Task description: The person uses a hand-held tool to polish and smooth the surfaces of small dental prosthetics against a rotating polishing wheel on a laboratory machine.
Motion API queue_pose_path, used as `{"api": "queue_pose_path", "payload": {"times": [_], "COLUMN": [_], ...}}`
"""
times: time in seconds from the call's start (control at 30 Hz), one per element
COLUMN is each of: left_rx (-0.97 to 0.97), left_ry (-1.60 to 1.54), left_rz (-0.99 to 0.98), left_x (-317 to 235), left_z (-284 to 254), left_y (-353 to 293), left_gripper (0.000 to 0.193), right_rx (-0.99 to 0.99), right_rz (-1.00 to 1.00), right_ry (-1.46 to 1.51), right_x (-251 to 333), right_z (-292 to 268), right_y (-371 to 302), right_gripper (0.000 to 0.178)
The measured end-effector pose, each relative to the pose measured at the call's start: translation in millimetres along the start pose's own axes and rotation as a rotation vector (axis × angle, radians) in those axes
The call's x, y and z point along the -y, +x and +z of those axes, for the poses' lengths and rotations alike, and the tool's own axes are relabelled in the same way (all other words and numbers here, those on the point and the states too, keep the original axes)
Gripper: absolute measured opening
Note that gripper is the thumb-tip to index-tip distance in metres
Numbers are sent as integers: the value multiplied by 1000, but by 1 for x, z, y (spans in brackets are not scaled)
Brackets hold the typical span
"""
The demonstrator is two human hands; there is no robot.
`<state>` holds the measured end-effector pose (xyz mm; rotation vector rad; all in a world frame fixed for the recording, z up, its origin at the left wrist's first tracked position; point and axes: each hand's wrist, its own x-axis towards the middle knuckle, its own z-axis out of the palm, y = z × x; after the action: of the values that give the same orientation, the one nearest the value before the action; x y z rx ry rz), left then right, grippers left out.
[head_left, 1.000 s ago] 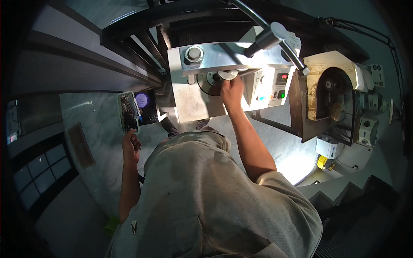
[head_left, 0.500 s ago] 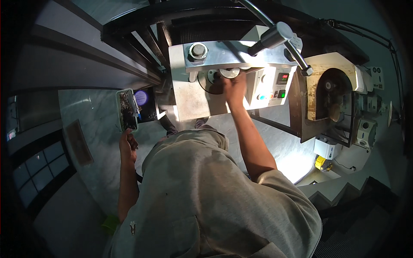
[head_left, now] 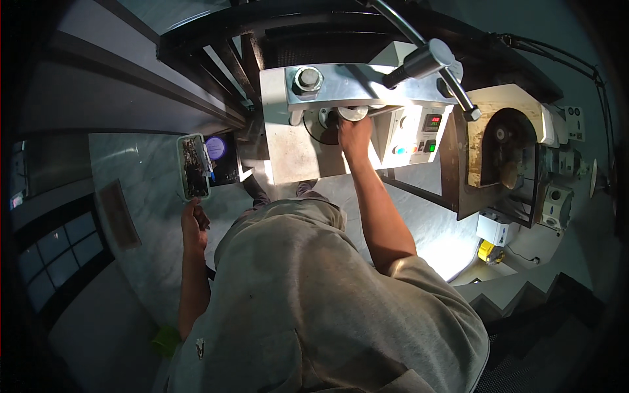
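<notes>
My right hand point(head_left: 354, 139) reaches under the thick metal crossbar point(head_left: 357, 90) of a bench press machine. Its fingertips are hidden in shadow beside a round metal piece point(head_left: 353, 113) below the bar, so their grip cannot be made out. A dark round plate point(head_left: 320, 131) with a small bright fitting lies just left of that hand, set in the machine's pale top point(head_left: 285, 152). Low at my left side hangs my left hand point(head_left: 194, 224), loosely bent, one finger extended, with nothing visible in it. Close beyond it is a long tray point(head_left: 181, 164) of dark scraps.
Above the crossbar rises a screw with a long T-handle point(head_left: 427, 60). A control box point(head_left: 407, 136) with lit buttons and a red display adjoins my right hand. A purple round lid point(head_left: 215, 148) lies by the tray. Further right stands a machine with an arched opening point(head_left: 509, 141).
The view has shifted slightly. My right hand has turned a little, with its fingers now further under the round metal piece. My left hand stays about where it was.
</notes>
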<state>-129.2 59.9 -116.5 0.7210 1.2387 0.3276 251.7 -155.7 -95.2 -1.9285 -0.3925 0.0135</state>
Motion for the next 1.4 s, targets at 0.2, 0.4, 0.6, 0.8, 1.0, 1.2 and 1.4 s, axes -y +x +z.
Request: {"api": "queue_pose_path", "payload": {"times": [0.2,0.4,0.6,0.8,1.0,1.2,1.4], "left_rx": [-50,-58,-10,-26,-51,21,1], "left_ry": [-4,-3,32,18,54,57,19], "left_rz": [39,-11,-62,-41,6,-19,-23], "left_x": [-5,-3,-9,-10,-11,-3,-11], "left_z": [4,5,21,17,17,12,14], "left_y": [1,1,4,7,2,8,14], "left_gripper": [15,16,29,28,24,16,14], "right_rx": [88,102,148,146,35,98,-100], "right_rz": [-28,-60,-38,-109,190,-24,172], "right_ry": [-82,-104,-123,-402,-26,-329,123], "right_x": [12,27,-4,-6,37,11,52], "right_z": [-8,-16,-7,-10,-30,-15,-36], "right_y": [0,6,7,-4,-2,-16,-19], "right_gripper": [15,14,16,21,24,20,28]}}
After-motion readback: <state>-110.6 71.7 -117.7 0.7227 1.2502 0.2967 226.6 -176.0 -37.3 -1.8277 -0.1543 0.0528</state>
